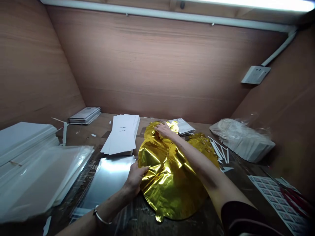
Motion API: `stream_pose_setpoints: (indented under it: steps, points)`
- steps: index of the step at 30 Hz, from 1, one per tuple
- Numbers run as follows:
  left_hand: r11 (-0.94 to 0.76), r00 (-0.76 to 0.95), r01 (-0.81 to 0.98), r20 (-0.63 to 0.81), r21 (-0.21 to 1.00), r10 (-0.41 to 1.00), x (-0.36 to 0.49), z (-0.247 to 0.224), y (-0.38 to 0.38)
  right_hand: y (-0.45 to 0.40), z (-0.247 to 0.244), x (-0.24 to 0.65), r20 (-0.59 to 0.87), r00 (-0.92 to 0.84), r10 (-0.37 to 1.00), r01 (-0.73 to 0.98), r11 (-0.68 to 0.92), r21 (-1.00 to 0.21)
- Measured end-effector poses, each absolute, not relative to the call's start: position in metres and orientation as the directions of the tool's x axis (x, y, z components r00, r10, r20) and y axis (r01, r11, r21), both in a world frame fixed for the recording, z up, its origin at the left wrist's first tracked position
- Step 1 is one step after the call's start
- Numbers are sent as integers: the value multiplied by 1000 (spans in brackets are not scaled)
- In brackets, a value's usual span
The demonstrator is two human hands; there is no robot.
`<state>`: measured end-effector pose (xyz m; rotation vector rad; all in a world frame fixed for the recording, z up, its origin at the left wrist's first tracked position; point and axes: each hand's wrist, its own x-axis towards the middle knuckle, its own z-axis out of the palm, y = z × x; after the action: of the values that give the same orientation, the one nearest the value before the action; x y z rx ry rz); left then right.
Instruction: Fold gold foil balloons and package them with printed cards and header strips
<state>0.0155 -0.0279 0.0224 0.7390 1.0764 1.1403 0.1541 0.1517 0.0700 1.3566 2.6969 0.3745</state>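
White boards (27,139) lie in a tall pile on the far left, with a clear plastic cover (49,177) on them. Next comes a shiny silver sheet (108,177). Behind it, a stack of white paper (121,134) sits on the wooden table (83,136). In the middle, a gold foil balloon (169,183) lies flat and crinkly on the table. Its long side runs from far to near, and its small tab (159,218) points at the person. The left hand (134,178), with a silver bangle (99,215) on its wrist, presses the balloon's left edge. The right hand (164,130) lies on its far end. I cannot tell if either hand grips it. On the right, a clear plastic bag (242,141) holds white things.
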Motion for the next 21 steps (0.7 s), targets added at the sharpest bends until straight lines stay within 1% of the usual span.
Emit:
stream_pose_setpoints:
  steps: [3,5,9,12,14,15,16,17,18,19,20,21]
  points:
    - [359,54,-410,-371,838,927,11,24,-24,143,46,166,213,-563,799,827,538,165]
    - [383,69,-423,-392,822,917,10,25,-22,132,37,179,271,-552,789,830,552,81]
    - [406,98,-416,-404,814,909,11,25,-20,98,30,206,230,-666,710,711,697,-91]
    - [393,106,-356,-382,847,918,11,26,-21,71,26,215,223,-760,611,585,792,-177]
    - [322,60,-236,-317,917,946,9,28,-24,58,22,215,214,-801,559,521,828,-208]
    - [242,-6,-119,-245,963,970,7,31,-27,54,20,214,208,-812,545,505,835,-219]
    - [130,-83,48,-125,990,989,6,34,-31,51,18,213,207,-816,540,497,838,-225]
    - [-3,-128,254,37,967,991,4,37,-36,49,16,212,212,-817,536,493,840,-228]
    - [-137,-102,467,208,873,973,4,41,-41,49,15,212,221,-817,533,488,843,-227]
    - [-261,-1,646,342,717,940,4,43,-46,49,14,211,229,-818,527,482,847,-226]
    - [-367,146,765,413,529,899,4,45,-51,49,13,211,235,-821,520,475,851,-224]
    - [-448,293,825,418,344,860,6,46,-55,50,13,211,241,-822,516,470,854,-224]
